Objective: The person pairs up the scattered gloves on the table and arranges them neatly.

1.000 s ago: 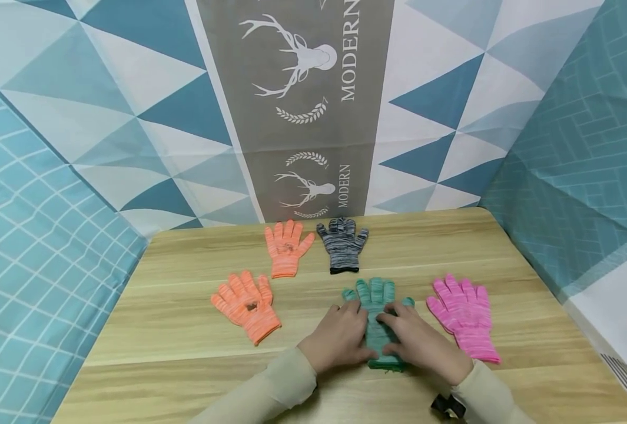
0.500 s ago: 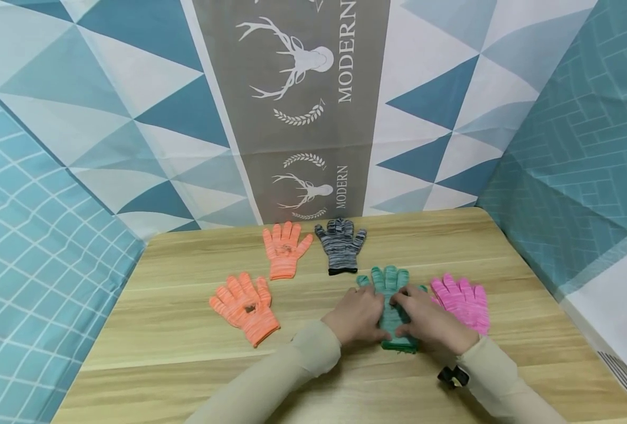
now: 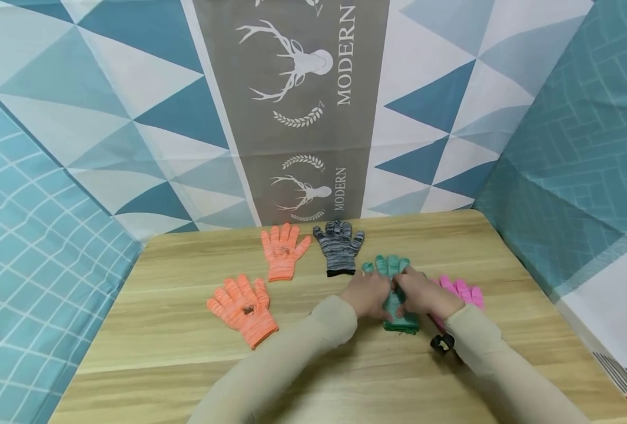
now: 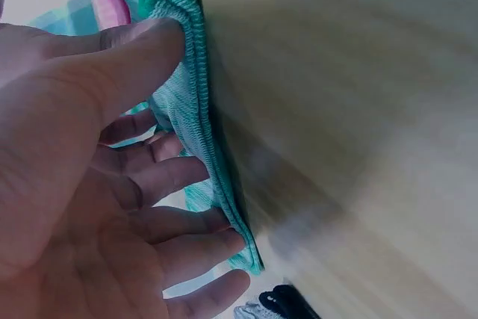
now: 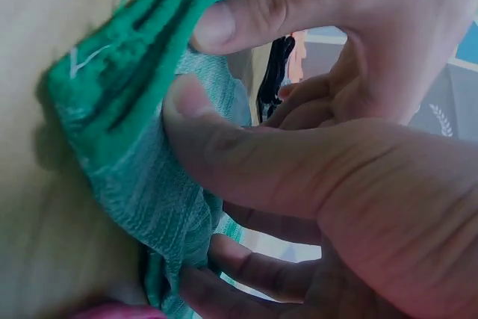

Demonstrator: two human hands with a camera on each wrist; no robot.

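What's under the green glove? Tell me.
The wooden table shows along the near edge of the green glove. The left hand and right hand hold it; whatever lies directly beneath is covered.

Grn knit glove [image 3: 392, 303] on wood tbl [image 3: 366, 388], w/ darker layered cuff [image 3: 401, 326] at near end.
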